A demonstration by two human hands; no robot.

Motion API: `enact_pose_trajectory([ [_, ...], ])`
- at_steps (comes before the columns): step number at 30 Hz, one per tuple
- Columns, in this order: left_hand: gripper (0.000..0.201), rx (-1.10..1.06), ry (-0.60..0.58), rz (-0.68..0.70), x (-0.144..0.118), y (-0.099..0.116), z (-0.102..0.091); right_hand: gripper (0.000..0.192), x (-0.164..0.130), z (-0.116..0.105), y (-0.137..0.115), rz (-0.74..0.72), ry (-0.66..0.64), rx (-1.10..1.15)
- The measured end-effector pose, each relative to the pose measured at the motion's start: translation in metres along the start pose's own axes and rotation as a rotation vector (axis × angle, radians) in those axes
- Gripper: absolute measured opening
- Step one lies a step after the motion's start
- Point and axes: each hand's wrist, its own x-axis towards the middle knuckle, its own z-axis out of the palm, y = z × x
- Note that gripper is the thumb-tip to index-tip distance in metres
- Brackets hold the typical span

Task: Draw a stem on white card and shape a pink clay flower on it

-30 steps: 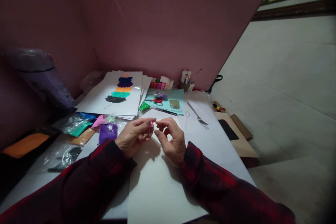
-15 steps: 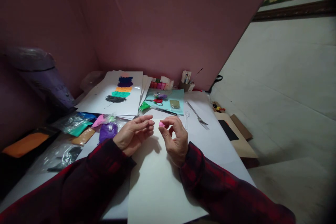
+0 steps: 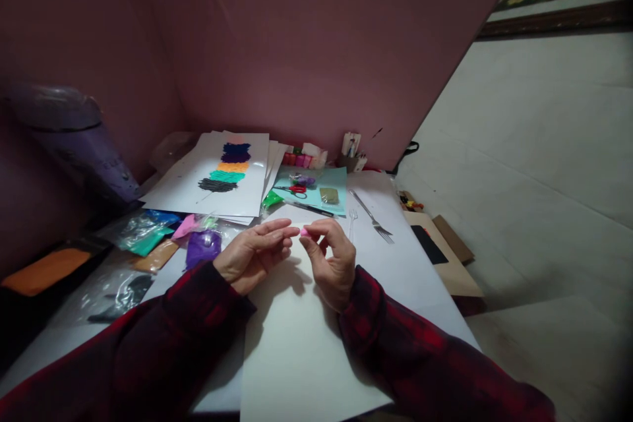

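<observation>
Between the thumb and fingertips of my right hand [image 3: 330, 256] is a small piece of bright pink clay [image 3: 304, 233], mostly covered by the fingers. My left hand [image 3: 257, 252] faces it, palm turned inward and fingers stretched out, with a fingertip close to the pink piece; whether it touches cannot be told. Both hands hover over a pale sheet of paper [image 3: 301, 356], which catches their shadows. To the left of my left hand lies a purple clay packet [image 3: 204, 248], with a pink one [image 3: 184, 227] beside it.
Clear bags of coloured clay [image 3: 143, 237] spread along the left. Behind are painted sheets [image 3: 198, 171], red-handled scissors [image 3: 297, 189] and a black pen [image 3: 316, 210] on light-blue paper [image 3: 339, 181]. A metal fork [image 3: 373, 217] and a clear plastic fork [image 3: 352, 224] lie right of them. A purple bottle [image 3: 89, 145] stands far left.
My left hand's fingers have straightened and moved right, closer to the pink clay. My right hand keeps its pinch and has barely shifted.
</observation>
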Motion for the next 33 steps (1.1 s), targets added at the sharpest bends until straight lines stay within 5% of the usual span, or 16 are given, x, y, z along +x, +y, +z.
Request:
enact_pose_trajectory([
  [7, 0.030, 0.164, 0.016, 0.170, -0.006, -0.002, 0.004, 0.006, 0.001, -0.003, -0.006, 0.017, -0.017, -0.011],
  [13, 0.036, 0.163, 0.016, 0.149, -0.003, 0.000, 0.002, 0.004, 0.001, -0.002, -0.008, -0.002, 0.006, 0.013],
  [23, 0.035, 0.365, -0.062, 0.312, 0.001, -0.008, -0.001, 0.008, 0.001, -0.003, -0.014, -0.084, -0.040, 0.102],
  [33, 0.026, 0.563, -0.108, 0.439, 0.000, -0.012, -0.002, 0.009, 0.002, -0.004, -0.013, 0.081, -0.023, 0.112],
])
